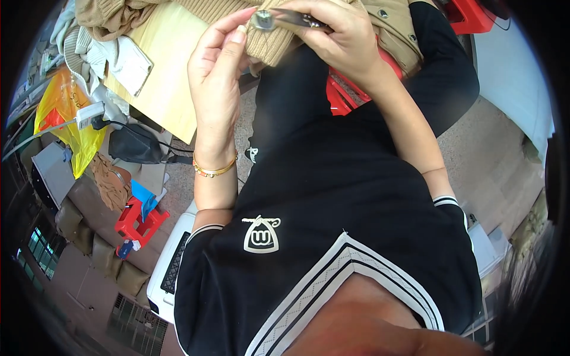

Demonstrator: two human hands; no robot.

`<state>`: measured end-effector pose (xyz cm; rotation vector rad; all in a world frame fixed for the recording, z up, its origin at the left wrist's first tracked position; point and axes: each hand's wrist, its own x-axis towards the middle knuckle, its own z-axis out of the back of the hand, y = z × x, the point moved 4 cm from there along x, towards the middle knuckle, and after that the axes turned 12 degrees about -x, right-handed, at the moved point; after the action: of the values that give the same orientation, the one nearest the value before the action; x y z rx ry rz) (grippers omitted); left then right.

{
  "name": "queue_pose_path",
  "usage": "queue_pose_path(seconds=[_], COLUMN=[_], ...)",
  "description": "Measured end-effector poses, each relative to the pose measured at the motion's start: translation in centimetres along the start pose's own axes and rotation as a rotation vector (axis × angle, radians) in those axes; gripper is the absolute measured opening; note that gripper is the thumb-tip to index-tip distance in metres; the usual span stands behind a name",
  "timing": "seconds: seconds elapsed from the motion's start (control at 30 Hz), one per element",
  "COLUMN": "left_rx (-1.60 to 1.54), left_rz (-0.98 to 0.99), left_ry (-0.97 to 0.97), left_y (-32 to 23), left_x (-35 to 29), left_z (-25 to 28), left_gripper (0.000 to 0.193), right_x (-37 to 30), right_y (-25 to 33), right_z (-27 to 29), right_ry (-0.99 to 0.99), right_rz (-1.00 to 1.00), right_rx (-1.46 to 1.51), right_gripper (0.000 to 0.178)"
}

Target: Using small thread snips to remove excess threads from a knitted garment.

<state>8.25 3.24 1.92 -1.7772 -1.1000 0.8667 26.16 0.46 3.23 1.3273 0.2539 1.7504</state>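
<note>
My left hand (pixel 222 59) is at the top of the view, its thumb and index finger pinched at the edge of a tan ribbed knit garment (pixel 270 46). Across from it, my right hand (pixel 341 38) closes round a slim, dark, shiny tool (pixel 303 19) whose exact kind is blurred. A small metallic piece (pixel 263 21) glints between the two hands, over the knit; whether it belongs to the tool I cannot tell. Part of the garment's far side runs out past the top edge of the view.
Brown knitwear (pixel 119 18) lies on a pale wooden tabletop (pixel 169 77) at left. Beside it hang a yellow plastic bag (pixel 77 124) and a black pouch (pixel 135 144). A buttoned beige garment (pixel 395 26) is at upper right. Red stools (pixel 145 219) stand around.
</note>
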Motion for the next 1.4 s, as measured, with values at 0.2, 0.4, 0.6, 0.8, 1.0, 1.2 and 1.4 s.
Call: queue_pose_path(seconds=[0.2,0.4,0.6,0.8,1.0,1.2,1.4], left_rx=[-0.083,0.045,0.180,0.662,0.817,0.328,0.681], left_rz=[0.001,0.020,-0.034,-0.367,-0.508,-0.175,-0.248], left_ry=[-0.033,-0.040,-0.083,-0.070,-0.025,-0.077,-0.046], left_y=[0.3,1.2,0.5,0.2,0.2,0.8,0.2], left_x=[0.4,0.5,-0.4,-0.2,-0.1,-0.3,-0.5], left_z=[0.3,1.9,-0.1,0.2,0.4,1.0,-0.3], left_gripper=[0.030,0.031,0.024,0.013,0.010,0.018,0.029], right_x=[0.6,-0.2,-1.4,-1.6,-2.1,-2.1,-2.2], right_y=[1.2,0.0,-1.0,-1.0,-2.3,-1.2,-1.5], right_z=[0.1,-0.7,-1.5,-1.8,-2.6,-2.0,-1.8], right_ry=[0.069,0.015,0.007,-0.003,-0.098,-0.075,0.028], right_rz=[-0.150,-0.143,-0.205,-0.206,-0.062,-0.090,-0.219], right_rx=[-0.036,-0.115,-0.143,-0.158,-0.116,-0.088,-0.118], right_gripper=[0.028,0.024,0.019,0.017,0.020,0.022,0.022])
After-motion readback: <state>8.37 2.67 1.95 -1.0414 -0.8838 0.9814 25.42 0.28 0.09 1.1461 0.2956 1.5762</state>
